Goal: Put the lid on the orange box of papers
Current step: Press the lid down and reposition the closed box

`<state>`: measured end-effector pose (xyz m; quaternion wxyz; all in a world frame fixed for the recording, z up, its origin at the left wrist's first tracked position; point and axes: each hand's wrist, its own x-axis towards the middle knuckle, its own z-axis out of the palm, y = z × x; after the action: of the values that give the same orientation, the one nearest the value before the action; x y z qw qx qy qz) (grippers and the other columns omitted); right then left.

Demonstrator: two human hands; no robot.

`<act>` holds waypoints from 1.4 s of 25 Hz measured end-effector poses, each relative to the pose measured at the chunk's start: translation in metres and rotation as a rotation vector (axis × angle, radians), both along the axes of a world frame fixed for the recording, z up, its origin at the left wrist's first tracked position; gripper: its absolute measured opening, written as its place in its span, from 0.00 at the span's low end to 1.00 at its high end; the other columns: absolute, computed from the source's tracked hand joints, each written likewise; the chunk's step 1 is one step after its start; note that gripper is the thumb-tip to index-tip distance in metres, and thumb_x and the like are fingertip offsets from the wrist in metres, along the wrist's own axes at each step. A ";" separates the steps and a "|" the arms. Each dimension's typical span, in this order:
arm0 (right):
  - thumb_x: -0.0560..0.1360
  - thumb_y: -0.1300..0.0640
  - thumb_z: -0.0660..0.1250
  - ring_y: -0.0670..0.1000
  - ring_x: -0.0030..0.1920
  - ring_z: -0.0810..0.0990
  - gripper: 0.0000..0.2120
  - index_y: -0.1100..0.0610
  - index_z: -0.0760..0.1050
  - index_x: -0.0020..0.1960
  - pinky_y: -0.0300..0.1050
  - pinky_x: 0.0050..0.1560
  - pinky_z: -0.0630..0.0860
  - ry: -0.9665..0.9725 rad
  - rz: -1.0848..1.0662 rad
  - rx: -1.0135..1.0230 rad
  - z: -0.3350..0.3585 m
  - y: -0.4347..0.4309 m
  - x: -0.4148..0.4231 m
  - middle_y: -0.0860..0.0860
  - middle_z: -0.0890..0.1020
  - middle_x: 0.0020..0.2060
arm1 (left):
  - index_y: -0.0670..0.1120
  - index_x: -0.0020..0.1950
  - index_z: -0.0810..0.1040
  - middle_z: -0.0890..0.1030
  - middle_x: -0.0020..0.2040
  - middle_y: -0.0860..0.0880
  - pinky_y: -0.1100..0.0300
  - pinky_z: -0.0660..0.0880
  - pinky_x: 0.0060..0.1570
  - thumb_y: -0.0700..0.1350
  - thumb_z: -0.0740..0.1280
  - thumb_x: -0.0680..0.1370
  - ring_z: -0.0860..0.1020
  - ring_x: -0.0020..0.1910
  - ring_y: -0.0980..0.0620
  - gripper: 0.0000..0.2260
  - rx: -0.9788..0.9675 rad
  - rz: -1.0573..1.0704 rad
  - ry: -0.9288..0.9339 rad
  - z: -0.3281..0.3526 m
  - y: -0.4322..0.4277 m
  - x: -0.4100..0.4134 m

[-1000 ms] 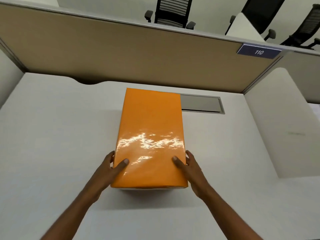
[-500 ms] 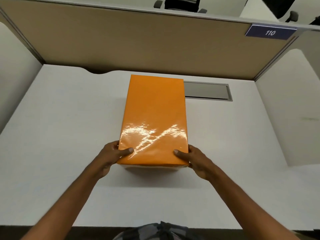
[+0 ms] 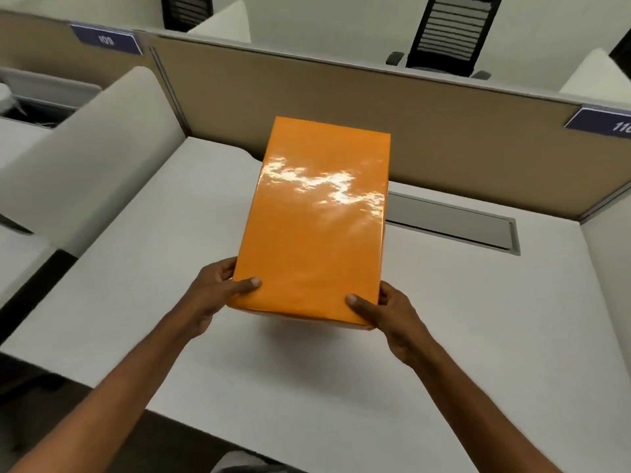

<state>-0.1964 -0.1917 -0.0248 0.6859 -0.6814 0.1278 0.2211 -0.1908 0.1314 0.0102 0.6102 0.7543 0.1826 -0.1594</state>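
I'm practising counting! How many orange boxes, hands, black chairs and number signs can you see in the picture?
Orange box: 1
Hands: 2, the left hand and the right hand, both holding the box
Black chairs: 2, one and another
Number signs: 2, one and another
Total: 7

Two number signs on the partition, nothing readable elsewhere.
At the upper left of the frame, a dark blue sign (image 3: 106, 40) stands on the top edge of the beige partition (image 3: 307, 107) and carries white digits that look like "109", but they are blurred and I am not sure. At the right edge of the frame, a second dark blue sign (image 3: 602, 120) on the same partition shows "11" and then a part of one more digit, cut by the frame border.
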 end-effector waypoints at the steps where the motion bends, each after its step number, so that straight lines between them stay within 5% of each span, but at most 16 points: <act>1: 0.67 0.47 0.80 0.53 0.61 0.83 0.39 0.51 0.69 0.74 0.48 0.57 0.82 -0.033 0.003 0.012 0.007 0.018 0.010 0.49 0.82 0.64 | 0.48 0.75 0.70 0.79 0.64 0.49 0.49 0.76 0.57 0.48 0.76 0.72 0.79 0.60 0.44 0.33 0.003 0.013 -0.027 0.011 0.018 0.006; 10: 0.74 0.53 0.76 0.56 0.65 0.80 0.36 0.54 0.65 0.78 0.50 0.60 0.79 -0.197 -0.035 0.124 0.034 0.225 0.123 0.51 0.79 0.69 | 0.45 0.78 0.66 0.75 0.73 0.43 0.38 0.69 0.71 0.43 0.73 0.76 0.74 0.70 0.39 0.32 0.061 0.041 -0.132 0.058 0.210 0.126; 15: 0.73 0.54 0.78 0.51 0.59 0.81 0.35 0.55 0.67 0.76 0.47 0.57 0.79 -0.169 -0.064 0.176 0.024 0.336 0.182 0.49 0.81 0.65 | 0.45 0.77 0.67 0.76 0.72 0.44 0.49 0.73 0.62 0.43 0.73 0.76 0.77 0.62 0.45 0.31 0.136 -0.058 -0.142 0.071 0.314 0.194; 20: 0.74 0.58 0.76 0.55 0.62 0.80 0.36 0.57 0.66 0.78 0.53 0.63 0.78 -0.154 -0.027 0.170 0.002 0.406 0.235 0.52 0.79 0.67 | 0.43 0.75 0.70 0.75 0.72 0.41 0.45 0.73 0.62 0.41 0.73 0.76 0.76 0.64 0.40 0.29 0.269 0.003 -0.036 0.053 0.374 0.249; 23: 0.76 0.60 0.75 0.59 0.66 0.79 0.34 0.58 0.65 0.78 0.58 0.69 0.76 -0.146 0.008 0.128 -0.012 0.430 0.253 0.56 0.77 0.71 | 0.41 0.68 0.76 0.78 0.66 0.38 0.40 0.73 0.65 0.37 0.72 0.75 0.76 0.64 0.36 0.21 0.363 0.088 0.021 0.029 0.388 0.276; 26: 0.76 0.62 0.74 0.60 0.69 0.78 0.33 0.57 0.65 0.78 0.62 0.72 0.74 -0.145 0.010 0.100 -0.028 0.448 0.253 0.56 0.78 0.71 | 0.48 0.47 0.77 0.79 0.53 0.42 0.42 0.75 0.59 0.36 0.68 0.74 0.76 0.51 0.41 0.08 0.433 0.146 -0.012 0.015 0.397 0.290; 30: 0.76 0.59 0.74 0.59 0.68 0.79 0.34 0.56 0.66 0.78 0.62 0.71 0.75 -0.126 -0.013 0.064 -0.042 0.454 0.245 0.54 0.79 0.70 | 0.45 0.63 0.76 0.78 0.55 0.44 0.44 0.76 0.54 0.37 0.66 0.75 0.77 0.52 0.39 0.16 0.489 0.141 -0.062 -0.004 0.397 0.287; 35: 0.75 0.57 0.75 0.58 0.67 0.79 0.33 0.55 0.67 0.77 0.61 0.71 0.75 -0.057 0.011 0.030 -0.044 0.447 0.237 0.52 0.79 0.69 | 0.44 0.67 0.74 0.78 0.54 0.45 0.51 0.72 0.47 0.37 0.64 0.76 0.75 0.47 0.44 0.19 0.508 0.119 -0.062 -0.030 0.396 0.275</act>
<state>0.0404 0.2555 -0.0684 0.6984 -0.6776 0.1013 0.2072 0.0838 0.5270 -0.0198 0.4150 0.8757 0.2419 -0.0491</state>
